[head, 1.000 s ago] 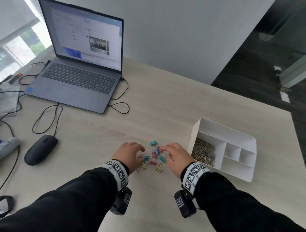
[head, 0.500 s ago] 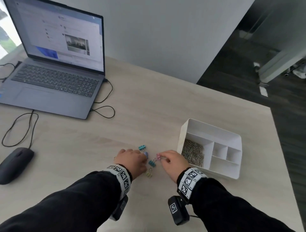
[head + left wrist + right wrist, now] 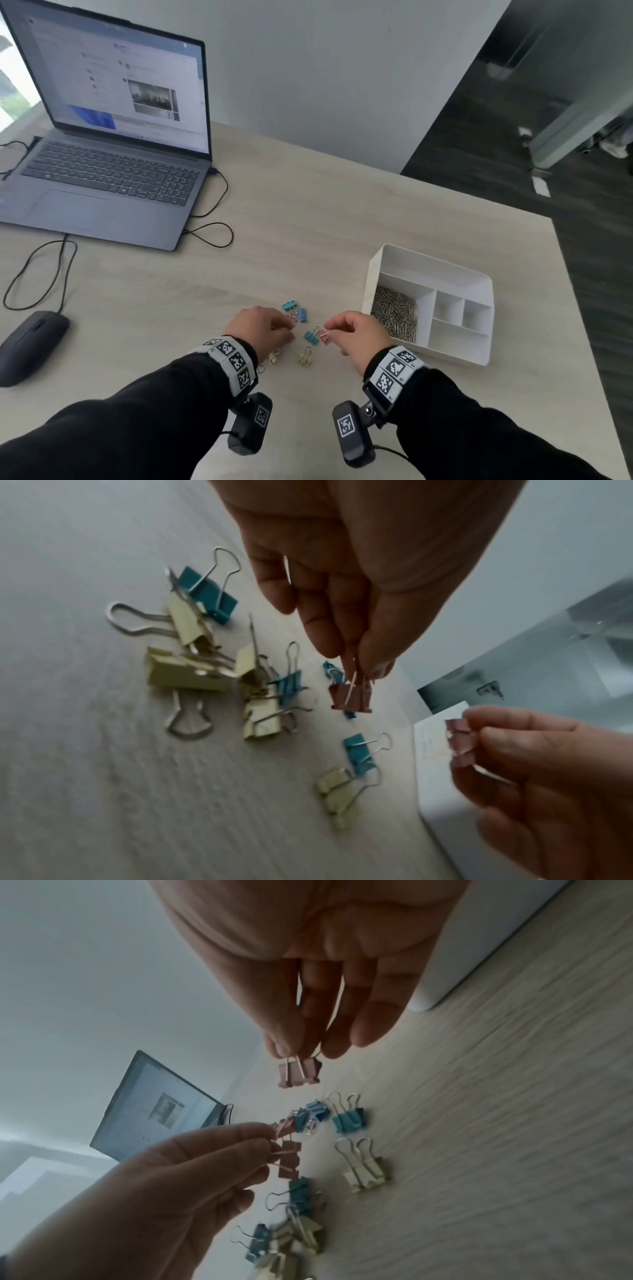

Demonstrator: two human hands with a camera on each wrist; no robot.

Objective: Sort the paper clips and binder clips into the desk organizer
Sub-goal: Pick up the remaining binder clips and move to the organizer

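Note:
Several small binder clips, teal (image 3: 311, 336), blue (image 3: 302, 314) and yellow (image 3: 305, 358), lie loose on the desk between my hands. My left hand (image 3: 356, 661) pinches the wire handles of a pink binder clip (image 3: 351, 699), which hangs just above the pile. My right hand (image 3: 298, 1050) pinches the handles of another pink binder clip (image 3: 299, 1073), lifted off the desk. The white desk organizer (image 3: 428, 270) stands right of my right hand (image 3: 327, 325). Its near-left compartment holds a heap of silver paper clips (image 3: 395, 317); the other compartments show only white.
An open laptop (image 3: 113, 171) stands at the far left, with black cables (image 3: 209, 233) trailing over the desk. A black mouse (image 3: 30, 342) lies at the left edge. The desk's right edge (image 3: 575, 308) runs close behind the organizer, with dark floor beyond.
Both hands were down on the clip pile a second ago. Each has since pinched a pink clip and raised it a little. The head view has swung to the right.

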